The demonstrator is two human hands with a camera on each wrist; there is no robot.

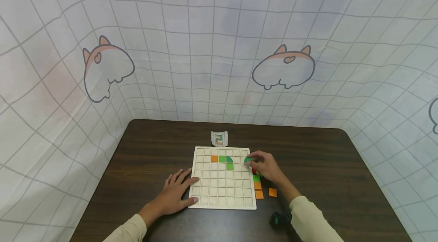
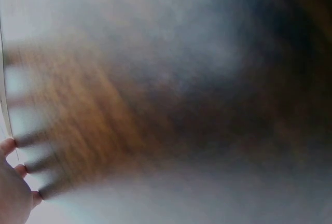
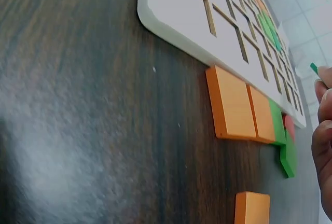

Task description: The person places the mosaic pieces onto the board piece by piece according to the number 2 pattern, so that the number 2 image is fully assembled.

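A cream gridded board point(image 1: 222, 192) lies on the dark wooden table. Thumb and fingers of my right hand point(image 1: 268, 167) pinch a dark green tile point(image 1: 248, 160) over the board's right-hand columns; its full outline is partly hidden by the fingers. Spread out on the left, my left hand point(image 1: 174, 192) rests with thumb and index finger on the board's edge. In the upper grid sit an orange tile point(image 1: 214, 158), a light green tile point(image 1: 222, 158) and a dark green rounded tile point(image 1: 229, 159) in a row. Below the rounded one is another light green tile point(image 1: 230, 166).
Along the board's right edge lie orange tiles point(image 3: 236, 105), green tiles point(image 3: 288, 156) and a red piece point(image 3: 289, 125). One orange tile point(image 1: 272, 192) lies apart. Behind the board is a small patterned card point(image 1: 219, 139). A black object point(image 1: 278, 219) sits by the right sleeve.
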